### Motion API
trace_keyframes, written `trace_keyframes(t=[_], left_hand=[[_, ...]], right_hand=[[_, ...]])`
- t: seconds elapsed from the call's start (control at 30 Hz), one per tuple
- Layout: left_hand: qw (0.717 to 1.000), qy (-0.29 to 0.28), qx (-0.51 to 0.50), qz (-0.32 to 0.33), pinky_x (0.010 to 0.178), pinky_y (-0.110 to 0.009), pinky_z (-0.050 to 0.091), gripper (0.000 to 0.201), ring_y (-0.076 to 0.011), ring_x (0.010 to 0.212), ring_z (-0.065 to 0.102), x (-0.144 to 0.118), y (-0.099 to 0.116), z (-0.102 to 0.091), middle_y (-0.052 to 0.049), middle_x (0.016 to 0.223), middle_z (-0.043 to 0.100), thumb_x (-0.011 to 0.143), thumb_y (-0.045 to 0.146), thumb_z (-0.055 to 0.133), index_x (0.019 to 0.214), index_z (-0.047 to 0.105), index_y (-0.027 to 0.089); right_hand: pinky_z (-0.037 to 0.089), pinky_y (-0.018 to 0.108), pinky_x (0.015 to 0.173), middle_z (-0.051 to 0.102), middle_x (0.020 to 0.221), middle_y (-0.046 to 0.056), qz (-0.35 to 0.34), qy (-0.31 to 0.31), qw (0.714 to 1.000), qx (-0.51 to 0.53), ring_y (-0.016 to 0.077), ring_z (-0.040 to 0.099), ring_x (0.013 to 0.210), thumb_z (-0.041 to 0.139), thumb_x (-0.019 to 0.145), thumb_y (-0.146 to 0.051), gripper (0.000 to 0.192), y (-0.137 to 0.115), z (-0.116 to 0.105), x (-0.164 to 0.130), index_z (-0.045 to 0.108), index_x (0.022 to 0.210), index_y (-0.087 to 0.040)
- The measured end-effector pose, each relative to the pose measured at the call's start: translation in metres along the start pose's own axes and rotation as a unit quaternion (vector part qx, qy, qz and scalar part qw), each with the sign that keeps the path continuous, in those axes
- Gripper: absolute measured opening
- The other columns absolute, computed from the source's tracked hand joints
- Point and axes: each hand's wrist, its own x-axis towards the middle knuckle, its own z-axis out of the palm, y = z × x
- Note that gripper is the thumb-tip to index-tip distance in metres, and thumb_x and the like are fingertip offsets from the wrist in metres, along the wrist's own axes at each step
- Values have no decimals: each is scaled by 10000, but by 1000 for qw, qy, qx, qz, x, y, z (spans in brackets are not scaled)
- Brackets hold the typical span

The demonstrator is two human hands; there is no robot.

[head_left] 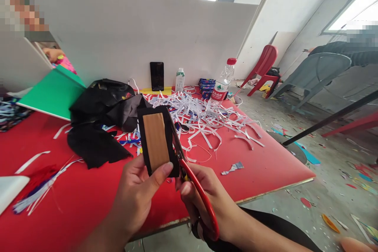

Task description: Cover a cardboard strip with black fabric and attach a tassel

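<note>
Card piece held up over table, scissors just right of it; cloth pile behind-left, paper strips behind-right, phone & bottle at back wall.

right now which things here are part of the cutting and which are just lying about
In use: left hand, black piece with brown panel, right hand, red-handled scissors.

Lying about: paper strips, black cloth, phone, two bottles, green board.

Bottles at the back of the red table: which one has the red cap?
The taller clear plastic bottle with the red label, leaning on the right. The small white bottle beside the black phone stands upright with a white cap and green label.
</note>
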Motion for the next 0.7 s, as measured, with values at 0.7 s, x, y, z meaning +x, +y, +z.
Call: trace_keyframes(t=[0.7], left_hand=[[998, 48, 34, 15, 925, -362, 653, 210, -275, 1018, 804, 1, -6, -6, -76, 1077, 859, 849, 332, 905, 1038, 877, 244]], right_hand=[[377, 278, 698, 487, 818, -24, -30, -9, 995, -96, 139, 403, 749, 711, 885, -784, 618, -9, -9, 0, 628, 976, -178]])
